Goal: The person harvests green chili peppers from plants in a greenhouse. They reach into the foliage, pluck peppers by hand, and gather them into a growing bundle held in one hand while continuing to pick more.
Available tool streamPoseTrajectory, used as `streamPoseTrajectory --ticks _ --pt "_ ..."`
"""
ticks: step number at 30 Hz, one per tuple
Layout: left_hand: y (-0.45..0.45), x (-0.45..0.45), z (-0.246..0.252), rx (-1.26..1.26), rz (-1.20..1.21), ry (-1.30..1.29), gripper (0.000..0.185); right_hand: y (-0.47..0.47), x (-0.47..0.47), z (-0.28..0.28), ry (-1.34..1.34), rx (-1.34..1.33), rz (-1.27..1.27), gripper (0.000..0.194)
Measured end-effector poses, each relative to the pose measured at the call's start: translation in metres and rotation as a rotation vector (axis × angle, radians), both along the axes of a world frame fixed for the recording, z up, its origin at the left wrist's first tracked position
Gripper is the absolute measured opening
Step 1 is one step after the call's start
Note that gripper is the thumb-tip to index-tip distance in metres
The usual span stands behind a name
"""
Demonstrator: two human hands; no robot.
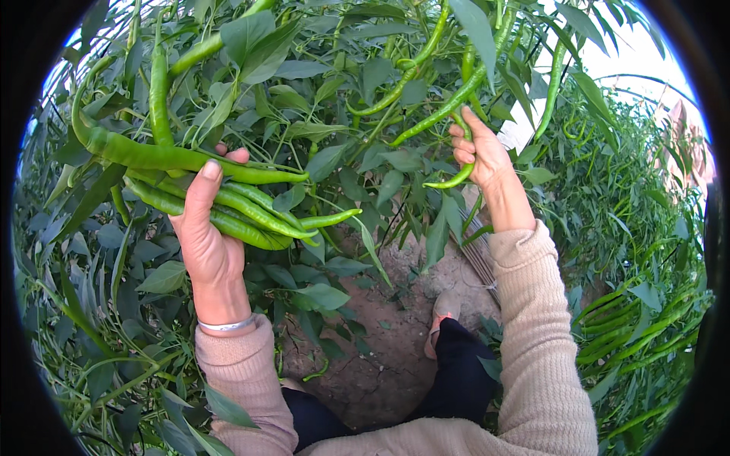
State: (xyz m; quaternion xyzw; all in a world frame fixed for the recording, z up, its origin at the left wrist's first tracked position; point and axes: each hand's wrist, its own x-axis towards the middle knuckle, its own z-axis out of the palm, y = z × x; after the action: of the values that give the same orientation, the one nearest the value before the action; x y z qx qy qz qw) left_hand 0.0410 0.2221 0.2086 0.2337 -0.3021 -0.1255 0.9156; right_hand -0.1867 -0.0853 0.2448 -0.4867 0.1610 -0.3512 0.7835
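A bunch of long green chili peppers (259, 208) lies in my left hand (208, 239), with the thumb pressed over a large curved pepper (142, 153) on top. Over to the right, my right hand (482, 145) grips a thin curved green pepper (465, 162) between thumb and fingers; its tip points down to the left. Just above that hand, a longer wrinkled pepper (450, 102) hangs among the leaves. Another upright pepper (158, 97) stands behind the bunch. Leaves hide the stem end of the pepper in my right hand.
Dense pepper plants (342, 51) rise in front and on both sides. Many peppers (639, 330) hang or lie at the right. Bare soil (388, 308) shows around my shoe (445, 310), beside a bundle of thin rods (476, 251). One small pepper (316, 371) rests on the ground.
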Motion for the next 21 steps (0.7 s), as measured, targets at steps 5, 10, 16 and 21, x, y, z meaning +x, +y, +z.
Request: streamPoseTrajectory --ticks 5,10,16,21 --pt "0.002 0.003 0.000 0.002 -0.008 -0.004 0.042 0.033 0.020 -0.001 0.358 -0.273 -0.328 0.029" --pt "0.004 0.001 -0.001 0.006 -0.004 -0.004 0.041 0.031 0.003 0.007 0.305 -0.144 -0.381 0.032" --pt "0.005 0.007 -0.006 0.039 -0.004 -0.030 0.044 0.025 0.015 -0.004 0.276 -0.089 -0.499 0.025" --pt "0.004 0.003 -0.001 -0.003 -0.018 0.010 0.041 0.004 -0.001 -0.014 0.124 -0.059 -0.230 0.019"
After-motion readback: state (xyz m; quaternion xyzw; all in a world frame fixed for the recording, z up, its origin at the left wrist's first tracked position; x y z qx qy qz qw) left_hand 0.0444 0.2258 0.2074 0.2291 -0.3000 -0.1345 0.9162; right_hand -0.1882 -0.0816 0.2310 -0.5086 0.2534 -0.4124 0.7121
